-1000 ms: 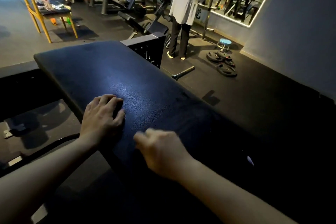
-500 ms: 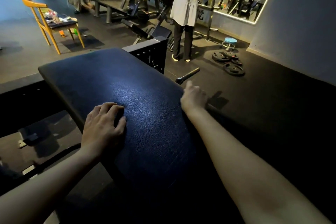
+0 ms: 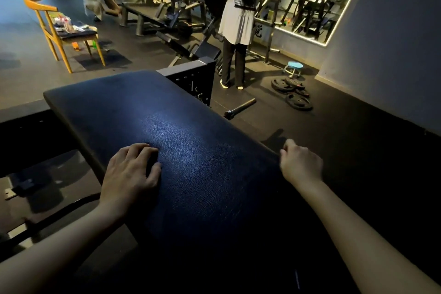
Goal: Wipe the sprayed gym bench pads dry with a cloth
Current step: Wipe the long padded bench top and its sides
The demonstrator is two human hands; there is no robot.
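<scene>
My right hand (image 3: 300, 164) has swept from the middle of the bench pad (image 3: 191, 141) out to its right edge. It sits there with fingers curled, but whether they hold the cloth I cannot tell: none shows against the dark. My left hand (image 3: 130, 172) rests flat near the pad's left edge, fingers loosely spread, holding nothing. I judge the near stretch crossed once, with the far half, where the sheen lies, left to wipe. Only my own left hand sits in the path. Just past the far end stands a black steel frame (image 3: 193, 76). Beyond it, on the floor, are a short bar (image 3: 239, 108), weight plates (image 3: 292, 93), a standing person (image 3: 237, 24) and, far left, a yellow chair (image 3: 64, 33).
</scene>
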